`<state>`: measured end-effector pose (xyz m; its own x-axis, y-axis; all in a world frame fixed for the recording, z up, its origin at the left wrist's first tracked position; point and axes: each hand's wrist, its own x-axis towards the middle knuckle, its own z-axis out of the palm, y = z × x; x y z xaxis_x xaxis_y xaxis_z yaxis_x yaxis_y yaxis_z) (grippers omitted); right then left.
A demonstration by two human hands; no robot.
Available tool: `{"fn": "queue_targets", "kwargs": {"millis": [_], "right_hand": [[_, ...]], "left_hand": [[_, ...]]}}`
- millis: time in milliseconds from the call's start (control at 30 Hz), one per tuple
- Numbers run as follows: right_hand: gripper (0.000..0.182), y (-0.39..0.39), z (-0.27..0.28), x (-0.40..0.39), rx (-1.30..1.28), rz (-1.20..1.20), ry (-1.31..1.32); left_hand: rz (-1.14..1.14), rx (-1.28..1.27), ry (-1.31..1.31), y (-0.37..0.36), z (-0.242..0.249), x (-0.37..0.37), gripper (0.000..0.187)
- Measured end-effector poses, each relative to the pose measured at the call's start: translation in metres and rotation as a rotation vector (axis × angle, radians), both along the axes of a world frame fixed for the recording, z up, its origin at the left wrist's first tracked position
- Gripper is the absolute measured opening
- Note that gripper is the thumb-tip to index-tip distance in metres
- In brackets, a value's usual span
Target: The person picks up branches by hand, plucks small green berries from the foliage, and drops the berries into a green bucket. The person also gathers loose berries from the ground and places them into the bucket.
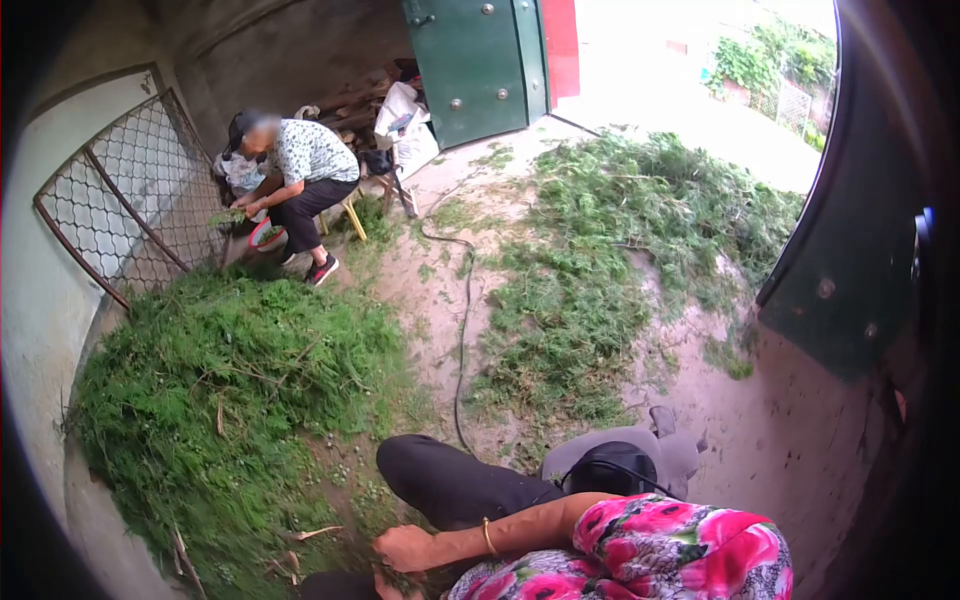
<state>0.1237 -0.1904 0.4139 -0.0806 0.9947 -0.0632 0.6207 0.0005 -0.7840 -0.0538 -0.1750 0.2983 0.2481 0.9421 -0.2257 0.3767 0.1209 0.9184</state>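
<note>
My right hand (405, 548), with a gold bangle at the wrist, is closed in front of my knees. Just below it, at the bottom edge, only a small part of my left hand (388, 587) shows; its fingers are mostly cut off. A bit of dark green, perhaps a sprig, shows between the two hands, too small to name surely. Beside my hands lies a large heap of feathery green branches (230, 370), with small pale round bits and dry twigs (315, 533) at its near side.
A person (315, 150) sits on a yellow stool by a red-rimmed basin (267, 235), handling greenery. More cut branches (580, 310) spread across the floor. A black hose (467, 330) runs between the heaps. A metal lattice (130, 200) leans on the wall; green doors (470, 65) stand open.
</note>
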Motion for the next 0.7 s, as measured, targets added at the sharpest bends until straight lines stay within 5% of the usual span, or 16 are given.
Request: {"fn": "queue_targets", "kwargs": {"millis": [200, 267, 300, 367, 400, 467, 533, 567, 700], "right_hand": [[0.021, 0.0, 0.01, 0.004, -0.112, -0.056, 0.099], [0.021, -0.001, 0.008, 0.008, -0.091, -0.059, 0.127], [0.021, -0.001, 0.006, 0.008, -0.071, -0.059, 0.159], [0.022, 0.004, -0.011, 0.009, 0.073, -0.063, 0.202], [0.024, 0.006, -0.023, 0.011, 0.18, -0.061, 0.266], [0.022, -0.003, 0.013, 0.027, 0.009, -0.018, 0.44], [0.014, -0.004, 0.014, 0.035, 0.169, 0.0, 0.425], [0.012, -0.008, 0.036, 0.035, -0.104, -0.051, 0.609], [0.012, -0.009, 0.028, 0.031, -0.239, -0.181, 0.758]], "left_hand": [[0.465, -0.679, -0.763, 0.007, 0.028, 0.037, 0.048], [-0.941, -0.378, -1.679, 0.037, -0.007, 0.054, 0.052], [-0.931, -0.373, -1.68, 0.03, -0.009, 0.045, 0.052], [0.33, -0.71, -1.291, -0.005, 0.014, 0.029, 0.037], [-0.012, -0.672, -1.246, 0.009, -0.025, 0.003, 0.048], [0.121, -0.714, -1.337, -0.004, 0.007, 0.019, 0.043], [0.156, -0.712, -1.414, -0.01, 0.031, 0.031, 0.036], [0.398, -0.759, -1.342, -0.011, 0.054, 0.043, 0.037], [0.305, -0.797, -1.416, -0.011, 0.032, 0.027, 0.042]]}}
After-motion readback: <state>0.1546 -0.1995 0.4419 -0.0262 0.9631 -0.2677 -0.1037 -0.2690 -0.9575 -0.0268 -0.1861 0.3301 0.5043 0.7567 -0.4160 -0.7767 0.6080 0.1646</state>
